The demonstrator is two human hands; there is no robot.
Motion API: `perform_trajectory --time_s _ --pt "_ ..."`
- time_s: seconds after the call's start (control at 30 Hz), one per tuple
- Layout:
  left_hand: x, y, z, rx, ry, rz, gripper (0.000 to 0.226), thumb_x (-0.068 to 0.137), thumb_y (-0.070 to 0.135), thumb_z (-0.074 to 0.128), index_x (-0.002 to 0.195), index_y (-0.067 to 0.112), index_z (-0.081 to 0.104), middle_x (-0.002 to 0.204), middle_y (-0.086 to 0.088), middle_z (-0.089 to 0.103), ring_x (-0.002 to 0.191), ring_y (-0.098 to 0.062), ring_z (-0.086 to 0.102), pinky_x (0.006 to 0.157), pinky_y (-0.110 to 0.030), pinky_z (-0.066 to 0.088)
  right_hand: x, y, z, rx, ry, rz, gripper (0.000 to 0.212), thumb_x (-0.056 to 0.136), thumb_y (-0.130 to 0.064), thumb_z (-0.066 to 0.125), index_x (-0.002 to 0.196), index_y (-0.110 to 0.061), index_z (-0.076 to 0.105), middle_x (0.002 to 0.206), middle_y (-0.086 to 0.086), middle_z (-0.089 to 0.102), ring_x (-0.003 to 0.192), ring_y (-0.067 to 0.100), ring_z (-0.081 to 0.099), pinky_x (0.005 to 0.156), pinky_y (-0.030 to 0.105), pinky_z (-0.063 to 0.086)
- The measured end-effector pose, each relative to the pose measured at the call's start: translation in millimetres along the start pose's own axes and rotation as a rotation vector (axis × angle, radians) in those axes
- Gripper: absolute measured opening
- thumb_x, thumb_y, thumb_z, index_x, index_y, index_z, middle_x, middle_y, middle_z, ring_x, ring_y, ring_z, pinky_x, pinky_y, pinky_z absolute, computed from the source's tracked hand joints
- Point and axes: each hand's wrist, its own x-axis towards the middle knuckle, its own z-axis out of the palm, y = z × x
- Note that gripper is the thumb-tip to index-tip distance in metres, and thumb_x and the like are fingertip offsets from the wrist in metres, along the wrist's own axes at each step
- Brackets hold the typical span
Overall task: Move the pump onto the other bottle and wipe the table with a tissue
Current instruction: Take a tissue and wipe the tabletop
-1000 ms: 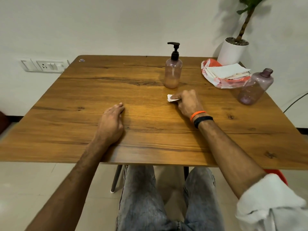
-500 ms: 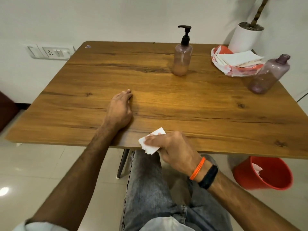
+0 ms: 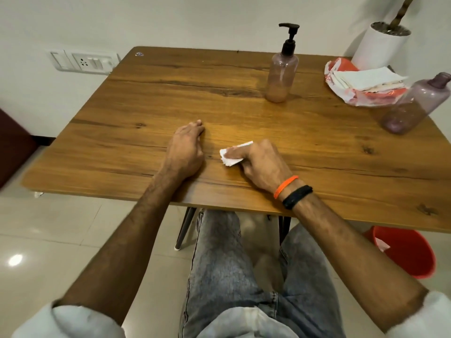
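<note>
My right hand point(image 3: 262, 164) presses a folded white tissue point(image 3: 231, 156) flat on the wooden table point(image 3: 146, 113), near the front edge. My left hand point(image 3: 186, 148) rests on the table just left of it, fingers loosely curled, holding nothing. A clear pinkish bottle point(image 3: 281, 74) with the black pump point(image 3: 289, 36) on top stands at the back centre. The second, purple bottle point(image 3: 415, 106) stands at the right edge with no pump on its neck.
A red-and-white pack of tissues point(image 3: 366, 82) lies at the back right, in front of a white plant pot point(image 3: 379, 48). A red bin point(image 3: 405, 253) stands on the floor under the table's right side. A wall socket point(image 3: 84, 62) is at left.
My right hand swept the tissue from mid-table off the front edge and has now come back onto the table near my left hand. The left hand stayed put.
</note>
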Motion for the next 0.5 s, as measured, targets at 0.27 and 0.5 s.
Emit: perform_trajectory --time_s 0.27,0.5 --pt "1.1 -2.3 1.7 -0.008 0.01 0.015 0.042 0.096 0.014 0.041 0.137 0.008 0.048 0.148 -0.009 0.045 0.137 -0.025 0.038 0.116 -0.038 0.025 -69.7 -19.6 -5.1 0.224 -0.113 -0.16 0.039 0.083 0.001 0.057 0.111 -0.02 0.073 0.116 -0.003 0.07 0.103 0.001 0.067 0.089 0.024 0.054" --pt "1.8 1.9 -5.5 -0.098 -0.052 -0.026 0.042 0.096 0.015 0.046 0.137 0.013 0.049 0.146 -0.006 0.047 0.135 -0.022 0.04 0.114 -0.035 0.025 -34.1 2.7 -19.9 0.892 0.14 0.248 0.014 0.082 -0.009 0.074 0.096 -0.011 0.075 0.09 0.003 0.075 0.076 0.008 0.065 0.068 0.027 0.05"
